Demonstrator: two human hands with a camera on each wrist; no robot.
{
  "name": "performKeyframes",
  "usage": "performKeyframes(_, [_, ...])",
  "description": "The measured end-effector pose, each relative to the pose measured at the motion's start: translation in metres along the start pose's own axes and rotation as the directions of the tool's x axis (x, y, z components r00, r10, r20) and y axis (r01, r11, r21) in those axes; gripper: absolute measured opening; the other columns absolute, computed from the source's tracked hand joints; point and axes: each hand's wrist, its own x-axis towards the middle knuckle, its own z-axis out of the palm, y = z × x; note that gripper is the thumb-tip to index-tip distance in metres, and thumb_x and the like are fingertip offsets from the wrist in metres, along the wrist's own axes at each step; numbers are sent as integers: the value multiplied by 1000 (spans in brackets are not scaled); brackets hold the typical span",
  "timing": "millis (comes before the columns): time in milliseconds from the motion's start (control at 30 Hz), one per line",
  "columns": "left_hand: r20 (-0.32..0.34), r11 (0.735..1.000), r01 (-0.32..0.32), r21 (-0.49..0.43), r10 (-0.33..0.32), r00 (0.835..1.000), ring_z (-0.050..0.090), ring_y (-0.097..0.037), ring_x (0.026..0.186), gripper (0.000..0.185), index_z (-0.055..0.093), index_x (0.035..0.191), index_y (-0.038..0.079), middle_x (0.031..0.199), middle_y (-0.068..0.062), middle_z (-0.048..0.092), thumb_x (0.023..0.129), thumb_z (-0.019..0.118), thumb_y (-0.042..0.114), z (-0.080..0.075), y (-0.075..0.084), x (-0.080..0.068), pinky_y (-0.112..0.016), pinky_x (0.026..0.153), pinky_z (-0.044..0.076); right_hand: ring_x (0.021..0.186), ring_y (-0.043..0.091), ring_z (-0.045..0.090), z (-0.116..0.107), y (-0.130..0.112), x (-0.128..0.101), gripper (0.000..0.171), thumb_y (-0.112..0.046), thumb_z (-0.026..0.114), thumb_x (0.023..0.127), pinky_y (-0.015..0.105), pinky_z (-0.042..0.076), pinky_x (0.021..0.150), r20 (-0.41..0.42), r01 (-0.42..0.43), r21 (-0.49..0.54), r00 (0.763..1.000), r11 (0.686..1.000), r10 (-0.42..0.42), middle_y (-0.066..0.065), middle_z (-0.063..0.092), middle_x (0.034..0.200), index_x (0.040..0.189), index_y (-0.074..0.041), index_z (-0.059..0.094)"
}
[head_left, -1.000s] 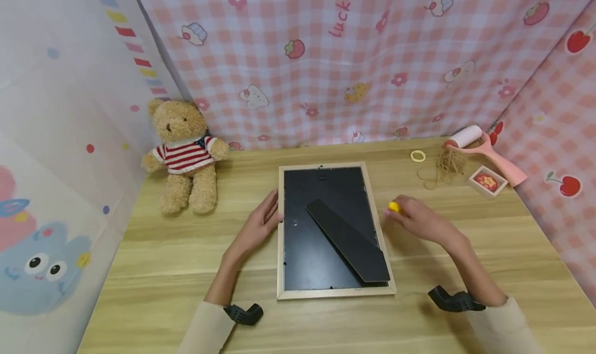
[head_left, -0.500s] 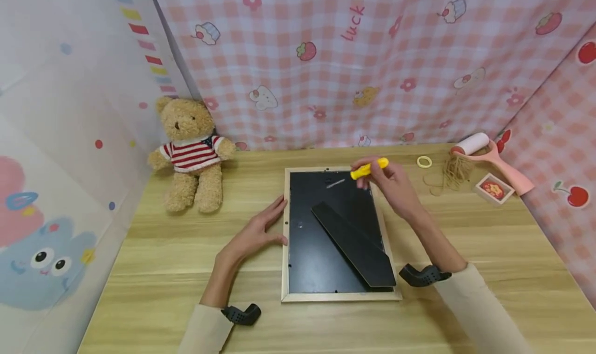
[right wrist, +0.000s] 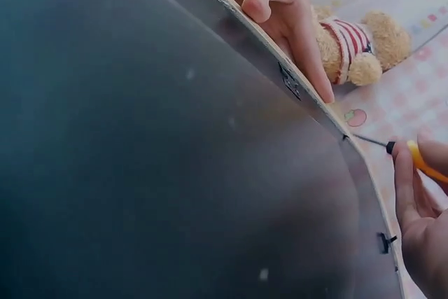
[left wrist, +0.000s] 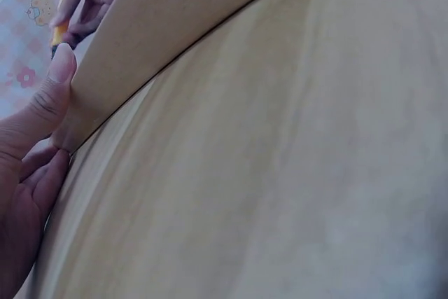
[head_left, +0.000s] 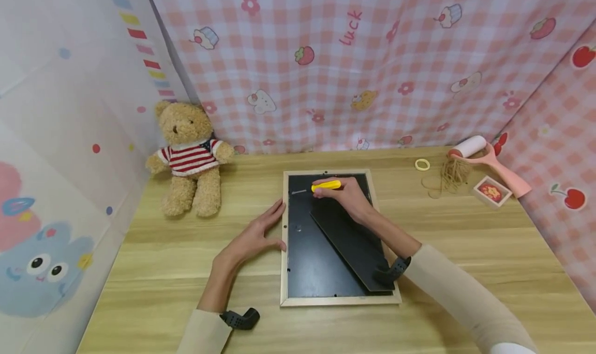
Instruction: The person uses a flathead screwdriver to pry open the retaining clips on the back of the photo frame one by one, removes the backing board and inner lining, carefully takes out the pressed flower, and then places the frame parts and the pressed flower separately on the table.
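One picture frame [head_left: 298,271] lies face down in the middle of the wooden table [head_left: 153,271], with its black back up and one black stand flap [head_left: 349,245] slanting across it. The left hand [head_left: 253,235] lies flat on the table with its fingers straight and close together, and the fingertips press on the frame's left edge. The right hand [head_left: 346,196] sits over the top part of the frame, its fingers curled around one yellow screwdriver [head_left: 326,185], whose thin metal tip points left, near the frame's top left corner. There is open table to the left of the frame and in front of it. One teddy bear [head_left: 188,155] sits at the upper left. At the upper right, well apart from the frame, are one lint roller [head_left: 484,157], one small box [head_left: 489,192], one yellow ring [head_left: 422,164] and one heap of rubber bands [head_left: 449,174].
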Motion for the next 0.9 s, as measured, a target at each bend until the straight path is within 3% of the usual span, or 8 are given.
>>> performKeyframes(167, [7, 1000, 7, 4, -7, 1000, 15, -38, 170, 109, 26, 174, 12, 185, -8, 14, 88, 91, 32, 0, 0, 0, -58, 137, 20, 97, 10, 81, 3, 4, 3, 31, -9, 77, 104, 27, 63, 97, -11, -37, 1, 999, 999, 37, 23, 81, 120, 130, 6, 77])
performKeyframes(333, [14, 1000, 14, 19, -15, 1000, 16, -39, 169, 109, 27, 174, 12, 185, -9, 14, 88, 91, 32, 0, 0, -2, -58, 136, 20, 99, 11, 81, 5, 8, 5, 30, -10, 77, 104, 25, 63, 97, 8, -41, -8, 999, 999, 41, 21, 82, 119, 130, 5, 78])
performKeyframes(500, [-1, 1000, 8, 5, -8, 1000, 17, -39, 169, 108, 29, 174, 12, 185, -9, 15, 88, 91, 30, 0, -1, -4, -58, 136, 21, 98, 19, 82, 7, 1, 11, 27, -15, 79, 103, 26, 63, 96, 25, 28, -140, 999, 990, -24, 16, 84, 109, 125, 1, 81])
performKeyframes(600, [-8, 1000, -3, -6, 3, 1000, 17, -39, 169, 107, 29, 174, 11, 185, -8, 16, 88, 91, 30, 0, -1, -3, -58, 136, 22, 94, 22, 82, 10, -9, 16, 24, -16, 80, 102, 29, 65, 93, 39, 87, -280, 996, 956, -80, 13, 85, 102, 120, -1, 83])
performKeyframes(733, [-12, 1000, -11, -11, 10, 1000, 18, -38, 169, 106, 30, 173, 11, 184, -7, 17, 88, 91, 29, 1, -2, -2, -58, 136, 23, 88, 23, 81, 18, -25, 21, 20, -12, 80, 101, 32, 67, 82, 91, 187, -446, 982, 875, -164, 12, 84, 98, 115, 1, 83])
performKeyframes(833, [-14, 1000, -11, -10, 11, 1000, 19, -38, 169, 106, 30, 174, 12, 184, -7, 18, 88, 91, 28, 1, -3, -2, -59, 136, 24, 84, 23, 79, 25, -35, 24, 17, -10, 80, 101, 31, 64, 73, 142, 255, -513, 967, 819, -212, 13, 83, 96, 112, 3, 83])
performKeyframes(900, [-16, 1000, -12, -11, 12, 1000, 19, -38, 169, 105, 31, 174, 12, 184, -7, 18, 89, 91, 28, 1, -4, -2, -59, 135, 24, 83, 23, 79, 28, -39, 26, 17, -10, 80, 101, 30, 64, 73, 164, 270, -527, 963, 805, -216, 14, 83, 96, 111, 3, 83])
